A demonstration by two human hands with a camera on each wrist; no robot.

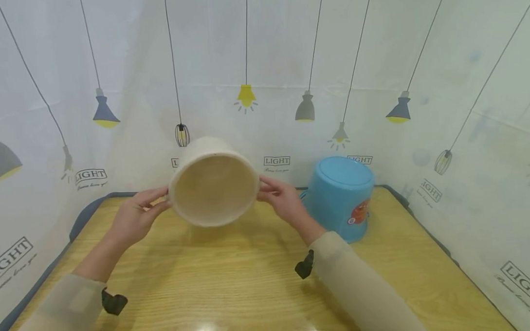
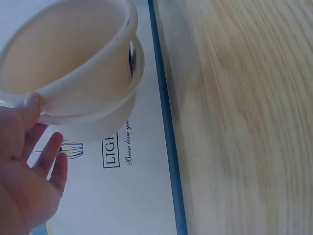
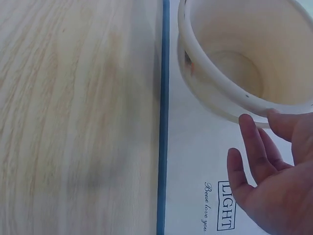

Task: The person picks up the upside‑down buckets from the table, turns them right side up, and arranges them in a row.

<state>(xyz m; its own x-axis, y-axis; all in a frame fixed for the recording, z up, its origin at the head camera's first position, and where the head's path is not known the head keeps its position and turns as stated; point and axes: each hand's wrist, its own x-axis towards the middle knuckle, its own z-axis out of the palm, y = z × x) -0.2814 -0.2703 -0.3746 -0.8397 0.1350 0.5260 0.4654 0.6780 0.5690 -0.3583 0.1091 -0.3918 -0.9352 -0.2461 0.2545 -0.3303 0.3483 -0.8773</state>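
Observation:
A cream plastic bucket (image 1: 213, 189) is held up above the table, tilted so that its open mouth faces me and its inside shows. My left hand (image 1: 137, 214) pinches the bucket's rim on the left, thumb on the near side and fingers behind. On the opposite side my right hand (image 1: 283, 199) pinches the rim in the same way. In the left wrist view the left thumb lies on the rim of the bucket (image 2: 93, 93), with the lower fingers free of it. The right wrist view shows the bucket's inner floor (image 3: 234, 73).
Right of the held bucket, a blue bucket (image 1: 340, 197) stands upside down on the wooden table (image 1: 225, 284), a red sticker on its side. Behind the table's dark blue edge hangs a white sheet (image 1: 278, 53) printed with lamps; it also lines both sides.

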